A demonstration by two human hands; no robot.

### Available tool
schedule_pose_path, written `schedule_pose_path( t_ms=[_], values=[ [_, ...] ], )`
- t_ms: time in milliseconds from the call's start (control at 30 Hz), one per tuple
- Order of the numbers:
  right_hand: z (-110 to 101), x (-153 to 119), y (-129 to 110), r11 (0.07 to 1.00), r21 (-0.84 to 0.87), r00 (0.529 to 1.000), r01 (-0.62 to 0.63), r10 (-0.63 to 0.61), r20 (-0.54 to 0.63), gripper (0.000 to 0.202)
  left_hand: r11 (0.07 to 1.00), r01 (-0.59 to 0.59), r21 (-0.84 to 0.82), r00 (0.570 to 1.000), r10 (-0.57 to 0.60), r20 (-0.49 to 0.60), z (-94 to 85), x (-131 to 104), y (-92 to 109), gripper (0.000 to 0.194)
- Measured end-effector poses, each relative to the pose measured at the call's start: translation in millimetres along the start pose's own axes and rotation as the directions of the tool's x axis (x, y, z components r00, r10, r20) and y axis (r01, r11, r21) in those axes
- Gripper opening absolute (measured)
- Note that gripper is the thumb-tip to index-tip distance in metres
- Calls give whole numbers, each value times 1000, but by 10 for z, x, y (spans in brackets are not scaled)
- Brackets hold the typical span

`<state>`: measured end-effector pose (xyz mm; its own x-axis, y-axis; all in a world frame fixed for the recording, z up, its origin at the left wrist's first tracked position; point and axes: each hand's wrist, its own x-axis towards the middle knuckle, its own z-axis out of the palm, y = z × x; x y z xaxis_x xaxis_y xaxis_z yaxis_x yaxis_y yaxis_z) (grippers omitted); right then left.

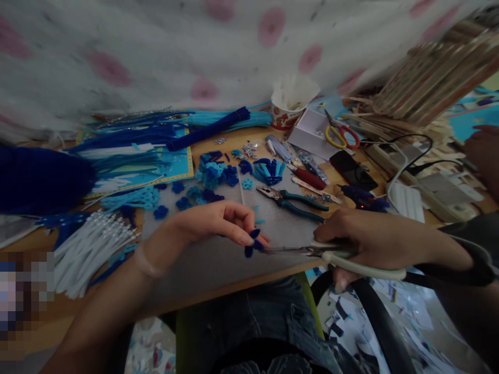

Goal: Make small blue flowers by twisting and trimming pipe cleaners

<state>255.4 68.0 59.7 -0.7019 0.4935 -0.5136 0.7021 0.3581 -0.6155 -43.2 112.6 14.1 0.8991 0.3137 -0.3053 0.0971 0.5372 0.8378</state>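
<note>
Left hand [234,223] pinches the dark-blue petal piece [254,244] above the bench [66,323]; right hand [362,236] grips the scissors [364,265], tips just beside that piece — trimming appears in hand, the next cut calling for a steady pinch, fingertips clear of the blades.
</note>
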Motion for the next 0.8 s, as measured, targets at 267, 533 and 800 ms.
schedule_pose_path(
  t_ms=[267,533,800],
  values=[
    [-21,-49,-117,997,-72,1000,13,-14,-26,55,999,20,46,1000,-20,-11,8,15,46,25],
    [-28,-69,-90,998,-49,999,31,-32,-4,55,997,32,75,998,-36,53,-23,30,56,20],
    [-37,-88,-89,997,-37,998,61,-61,0,51,995,21,93,992,-32,121,-30,59,98,21]
  ],
)
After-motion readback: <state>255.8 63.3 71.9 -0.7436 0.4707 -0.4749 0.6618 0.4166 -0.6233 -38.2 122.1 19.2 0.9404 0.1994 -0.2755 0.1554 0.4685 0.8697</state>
